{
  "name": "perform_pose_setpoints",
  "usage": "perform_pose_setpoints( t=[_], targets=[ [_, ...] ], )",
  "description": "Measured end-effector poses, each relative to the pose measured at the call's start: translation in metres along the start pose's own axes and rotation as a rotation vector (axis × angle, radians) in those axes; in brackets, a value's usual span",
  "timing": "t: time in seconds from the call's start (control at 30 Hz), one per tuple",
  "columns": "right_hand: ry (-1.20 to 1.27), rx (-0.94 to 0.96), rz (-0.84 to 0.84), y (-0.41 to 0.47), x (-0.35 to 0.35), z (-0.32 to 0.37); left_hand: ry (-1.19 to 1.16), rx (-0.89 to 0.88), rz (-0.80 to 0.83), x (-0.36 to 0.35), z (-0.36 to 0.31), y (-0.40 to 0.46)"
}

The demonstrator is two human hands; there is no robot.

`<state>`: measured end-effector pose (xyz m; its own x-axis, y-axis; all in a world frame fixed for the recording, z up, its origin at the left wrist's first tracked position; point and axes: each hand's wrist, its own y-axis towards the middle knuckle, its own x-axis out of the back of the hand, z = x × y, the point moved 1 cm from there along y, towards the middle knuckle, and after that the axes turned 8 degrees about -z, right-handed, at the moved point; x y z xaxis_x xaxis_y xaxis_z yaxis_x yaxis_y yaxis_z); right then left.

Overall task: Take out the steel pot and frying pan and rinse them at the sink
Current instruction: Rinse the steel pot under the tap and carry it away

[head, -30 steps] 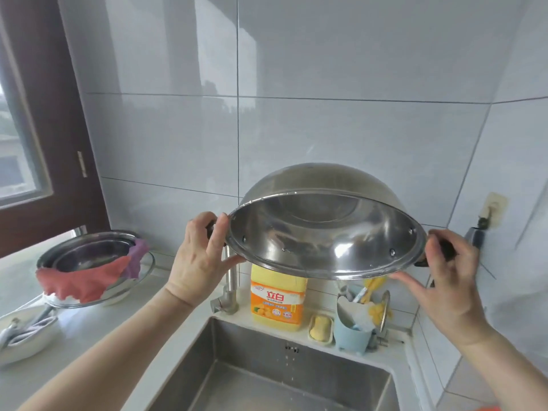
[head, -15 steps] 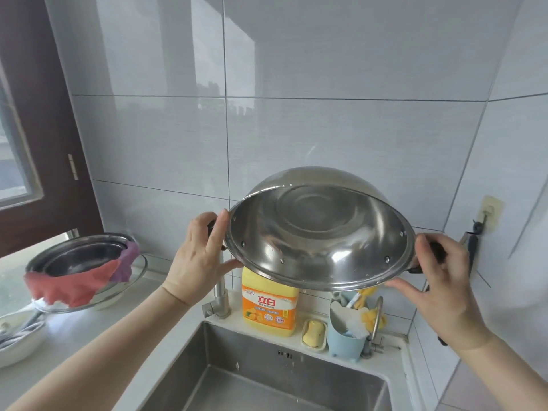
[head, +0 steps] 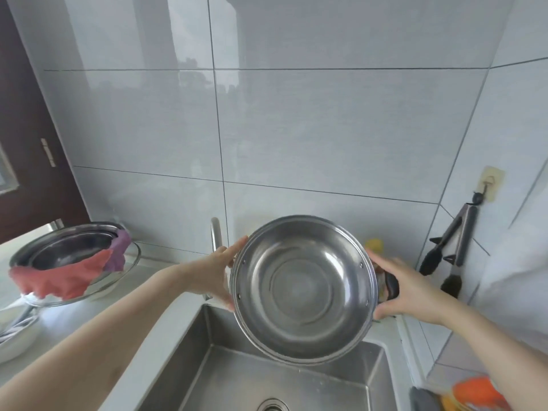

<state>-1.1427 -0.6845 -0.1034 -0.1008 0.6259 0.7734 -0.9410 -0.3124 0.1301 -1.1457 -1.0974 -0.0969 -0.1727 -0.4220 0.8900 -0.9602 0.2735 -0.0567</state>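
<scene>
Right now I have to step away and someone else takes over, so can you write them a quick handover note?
Left hand and right hand each grip a side handle of the steel pot. It is held tilted over the sink, mouth toward the camera, in front of the faucet. Done: pot taken out and brought to the sink. No water is visibly running, so whether it is rinsed cannot be told. Left: the frying pan, which is not clearly in view.

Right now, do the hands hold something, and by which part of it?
Both hold the steel pot above the sink. The left hand grips its left edge; the right hand grips the dark side handle on the right.
</scene>
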Motion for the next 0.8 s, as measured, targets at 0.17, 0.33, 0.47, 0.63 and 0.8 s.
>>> perform_pose_setpoints(
  t=[0.17,0.33,0.47,0.63,0.8],
  targets=[
    [0.192,-0.124,0.226,-0.012,-0.009,-0.001,-0.028,0.058,0.298,0.000,0.002,-0.008],
    [0.242,-0.170,0.310,-0.021,-0.014,-0.001,-0.107,0.029,0.393,0.002,0.000,-0.009],
    [0.300,-0.187,0.318,-0.026,-0.016,0.000,-0.122,0.016,0.410,0.002,0.001,-0.009],
    [0.331,-0.207,0.279,-0.047,-0.017,0.006,-0.144,-0.005,0.426,0.000,0.000,-0.008],
    [0.327,-0.266,0.140,-0.093,-0.012,0.015,-0.058,-0.063,0.462,-0.004,-0.029,-0.002]
  ],
)
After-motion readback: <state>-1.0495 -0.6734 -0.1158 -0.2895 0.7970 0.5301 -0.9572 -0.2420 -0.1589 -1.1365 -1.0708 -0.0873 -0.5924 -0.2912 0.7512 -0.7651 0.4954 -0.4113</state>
